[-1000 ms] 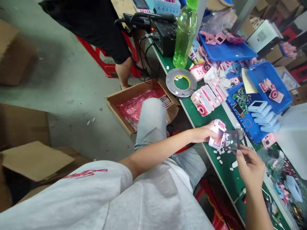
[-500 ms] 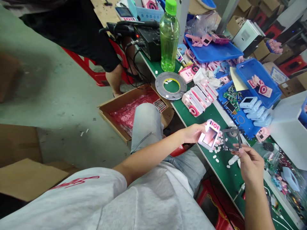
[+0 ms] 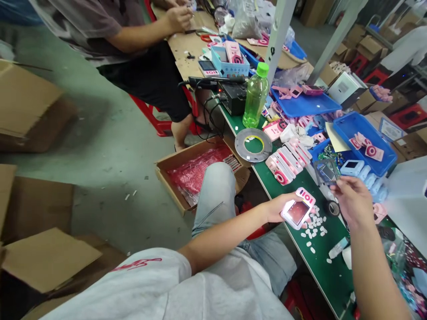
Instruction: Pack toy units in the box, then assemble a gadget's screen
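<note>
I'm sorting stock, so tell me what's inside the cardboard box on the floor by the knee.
The cardboard box holds red plastic packets and, at its far end, a row of small dark-edged pieces. The person's knee covers part of it, and anything under the packets is hidden.

A small assembly workshop: a green workbench (image 3: pixel 302 249) crowded with pink toy cameras (image 3: pixel 287 161), blue parts trays (image 3: pixel 362 133) (cardboard boxes (image 3: pixel 200 171) around).

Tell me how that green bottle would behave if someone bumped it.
The green bottle stands upright, tall and narrow, on the green bench, so it would probably tip rather than slide. It looks like thin clear plastic, likely light; how full it is I cannot tell. Lying down, its round body would likely roll, perhaps toward the tape ring beside it.
</note>
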A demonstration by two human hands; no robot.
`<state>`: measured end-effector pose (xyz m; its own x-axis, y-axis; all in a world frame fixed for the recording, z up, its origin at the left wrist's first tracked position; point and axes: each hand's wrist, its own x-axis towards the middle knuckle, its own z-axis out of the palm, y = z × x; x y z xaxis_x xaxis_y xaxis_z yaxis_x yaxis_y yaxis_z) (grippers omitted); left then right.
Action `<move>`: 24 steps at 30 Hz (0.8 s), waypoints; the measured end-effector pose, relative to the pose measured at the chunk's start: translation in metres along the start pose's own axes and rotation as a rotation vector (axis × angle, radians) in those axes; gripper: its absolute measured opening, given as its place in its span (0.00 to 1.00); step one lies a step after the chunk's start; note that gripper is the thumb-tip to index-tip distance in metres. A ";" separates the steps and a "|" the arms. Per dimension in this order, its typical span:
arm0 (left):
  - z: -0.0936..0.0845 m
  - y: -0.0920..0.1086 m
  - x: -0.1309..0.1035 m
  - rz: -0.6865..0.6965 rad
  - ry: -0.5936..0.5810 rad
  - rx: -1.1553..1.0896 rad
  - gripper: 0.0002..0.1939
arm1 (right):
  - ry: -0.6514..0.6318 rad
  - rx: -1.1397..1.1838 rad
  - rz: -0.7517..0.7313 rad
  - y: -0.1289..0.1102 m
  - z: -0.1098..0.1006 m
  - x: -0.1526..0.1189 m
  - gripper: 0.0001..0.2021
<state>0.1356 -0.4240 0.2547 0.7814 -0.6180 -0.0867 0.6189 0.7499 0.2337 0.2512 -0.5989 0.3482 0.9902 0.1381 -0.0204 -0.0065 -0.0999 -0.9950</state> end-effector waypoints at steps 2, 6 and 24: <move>-0.001 -0.001 -0.001 0.011 0.010 -0.032 0.24 | -0.068 0.028 0.040 0.000 0.022 0.030 0.19; -0.003 -0.002 -0.001 0.025 0.001 -0.037 0.26 | -0.117 -0.037 0.041 0.007 0.054 0.072 0.17; -0.007 -0.003 0.003 0.006 -0.036 -0.092 0.30 | -0.143 -0.465 -0.407 0.030 0.054 0.063 0.10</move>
<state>0.1363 -0.4263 0.2471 0.7828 -0.6203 -0.0500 0.6202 0.7711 0.1441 0.3059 -0.5401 0.3115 0.8721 0.3823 0.3053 0.4593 -0.4246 -0.7802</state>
